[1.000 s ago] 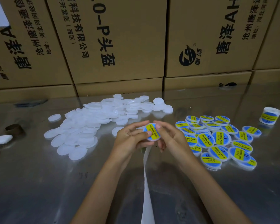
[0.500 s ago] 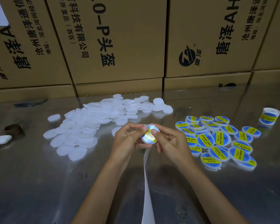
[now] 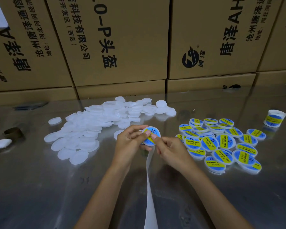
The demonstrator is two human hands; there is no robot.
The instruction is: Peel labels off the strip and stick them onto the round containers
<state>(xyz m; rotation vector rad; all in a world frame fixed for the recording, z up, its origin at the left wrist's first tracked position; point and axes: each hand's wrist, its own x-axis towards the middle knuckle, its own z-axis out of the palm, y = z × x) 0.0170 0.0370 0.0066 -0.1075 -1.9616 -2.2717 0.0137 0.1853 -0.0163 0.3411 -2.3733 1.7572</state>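
Glossy table (image 3: pixel 40 187), heap of plain white lids (image 3: pixel 96 128), cluster of labelled containers (image 3: pixel 221 142), label roll (image 3: pixel 274 120), cardboard boxes (image 3: pixel 122 47) behind

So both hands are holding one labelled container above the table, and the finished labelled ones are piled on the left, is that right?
Not quite. In the head view the left hand and right hand do hold one labelled container above the table, but the finished labelled containers are piled on the right; the pile on the left is unlabelled white containers.
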